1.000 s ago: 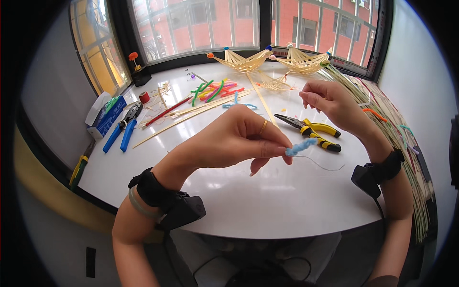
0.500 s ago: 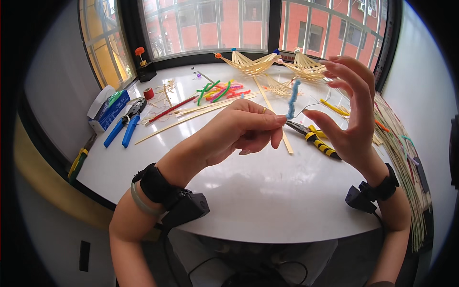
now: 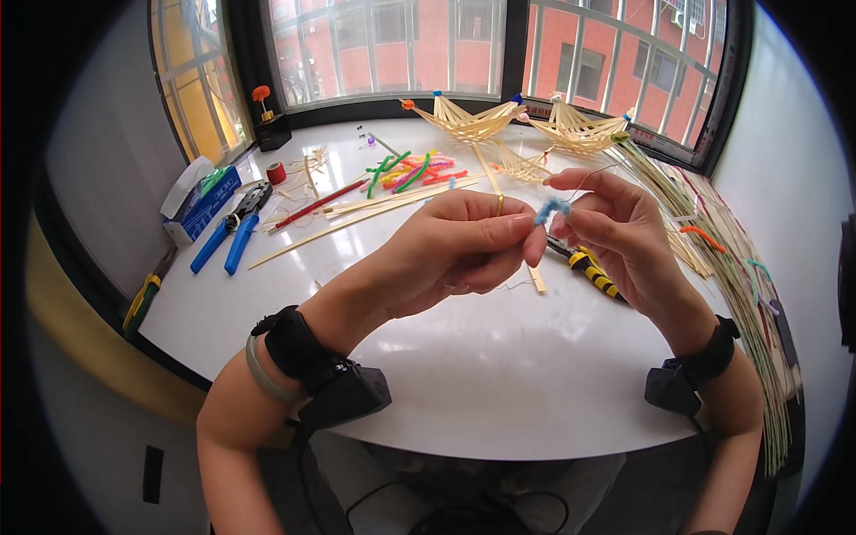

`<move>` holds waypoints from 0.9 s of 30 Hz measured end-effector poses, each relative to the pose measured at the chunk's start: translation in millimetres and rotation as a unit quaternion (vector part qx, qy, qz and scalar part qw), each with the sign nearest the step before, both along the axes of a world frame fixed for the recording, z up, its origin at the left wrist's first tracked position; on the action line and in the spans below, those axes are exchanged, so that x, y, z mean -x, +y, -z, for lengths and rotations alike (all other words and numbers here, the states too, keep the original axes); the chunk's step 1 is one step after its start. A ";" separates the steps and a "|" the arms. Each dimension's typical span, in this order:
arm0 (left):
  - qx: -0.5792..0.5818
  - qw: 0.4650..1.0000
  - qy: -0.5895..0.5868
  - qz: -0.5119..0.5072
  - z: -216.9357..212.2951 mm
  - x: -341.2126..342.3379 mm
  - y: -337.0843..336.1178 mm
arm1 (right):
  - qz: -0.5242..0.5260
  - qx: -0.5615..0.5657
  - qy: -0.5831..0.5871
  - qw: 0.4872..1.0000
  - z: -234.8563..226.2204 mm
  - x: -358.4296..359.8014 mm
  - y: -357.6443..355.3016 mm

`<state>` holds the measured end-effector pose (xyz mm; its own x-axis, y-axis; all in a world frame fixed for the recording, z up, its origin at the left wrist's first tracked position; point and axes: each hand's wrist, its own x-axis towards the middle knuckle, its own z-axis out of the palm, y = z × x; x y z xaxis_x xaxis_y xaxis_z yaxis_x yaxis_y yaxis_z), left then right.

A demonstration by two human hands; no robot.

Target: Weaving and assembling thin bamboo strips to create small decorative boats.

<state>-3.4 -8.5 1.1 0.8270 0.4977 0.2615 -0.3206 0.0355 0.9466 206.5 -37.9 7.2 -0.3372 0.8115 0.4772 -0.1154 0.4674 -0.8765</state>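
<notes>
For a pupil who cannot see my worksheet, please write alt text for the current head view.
A left hand pinches a bent blue fuzzy piece, with the right hand at its other end, over a white table. Beyond lie pipe cleaners, pliers and woven strips, near a window.

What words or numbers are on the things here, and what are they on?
Blue box: white print on its side; I don't copy out print.
Window frame: reddish print low on the right, too small and blurred to read.
Blue fuzzy piece in the left hand: none visible.
I can't make out any other writing.
</notes>
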 end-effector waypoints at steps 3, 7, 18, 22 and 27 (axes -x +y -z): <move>-0.043 0.995 -0.024 -0.092 4.9 -4.7 2.1 | 0.058 0.078 -0.068 0.993 3.1 6.1 -9.2; -0.127 0.965 0.040 -0.224 3.9 -3.9 2.9 | 0.149 0.015 -0.171 0.974 -4.2 22.4 -29.2; -0.375 0.913 0.015 -0.159 10.7 -6.3 2.9 | 0.048 0.089 -0.186 0.977 -31.5 -25.0 2.6; -0.263 0.937 0.039 -0.226 -1.9 -3.3 -4.3 | -0.144 0.234 0.023 0.961 11.7 -10.6 15.2; -0.447 0.773 0.135 -0.430 12.8 -7.6 9.2 | 0.162 -0.064 -0.253 0.952 1.5 14.6 -15.0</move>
